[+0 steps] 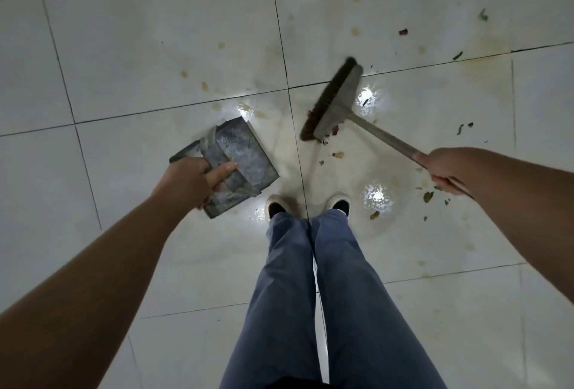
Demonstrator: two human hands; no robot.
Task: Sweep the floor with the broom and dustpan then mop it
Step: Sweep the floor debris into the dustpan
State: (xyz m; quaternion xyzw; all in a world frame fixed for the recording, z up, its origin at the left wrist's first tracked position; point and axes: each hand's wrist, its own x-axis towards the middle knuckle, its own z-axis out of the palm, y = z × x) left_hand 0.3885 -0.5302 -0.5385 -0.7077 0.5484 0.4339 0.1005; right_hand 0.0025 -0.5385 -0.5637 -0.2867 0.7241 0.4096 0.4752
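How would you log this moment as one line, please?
left hand grips grey metal dustpan | right hand grips dark-bristled broom | leaf scraps unswept

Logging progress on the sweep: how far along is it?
Early in the sweep. Done: little; the dustpan looks empty of scraps. In hand: left hand grips the dustpan, right hand grips the broom, its head by a few scraps. Left: leaf bits and stains still litter the floor; no mop in view, mopping not begun.

Bare floor left of dustpan (pixel 236 155)
Right of dustpan: shoes (pixel 276 207), broom (pixel 332 103), leaf scraps (pixel 428 196) block; tile (pixel 124 47) beyond it open.
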